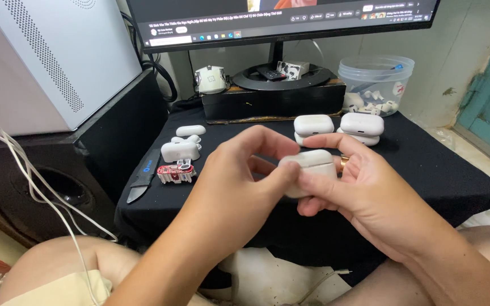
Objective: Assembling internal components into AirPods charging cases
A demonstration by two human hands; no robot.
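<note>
Both my hands hold one white earbud charging case [311, 164] above the black cloth-covered table [426, 170]. My left hand [239, 175] pinches its left end with thumb and fingers. My right hand [358, 187] cups it from the right and below, thumb across its front. The case looks closed. Behind it lie two stacks of similar white cases [313, 126] [362, 127].
On the left of the cloth lie more white cases [181, 148], a small red circuit part [176, 173] and a dark blade tool [146, 175]. At the back are a monitor [279, 17] on a black box, a clear tub of parts [375, 82], and a speaker [58, 170] with white cables.
</note>
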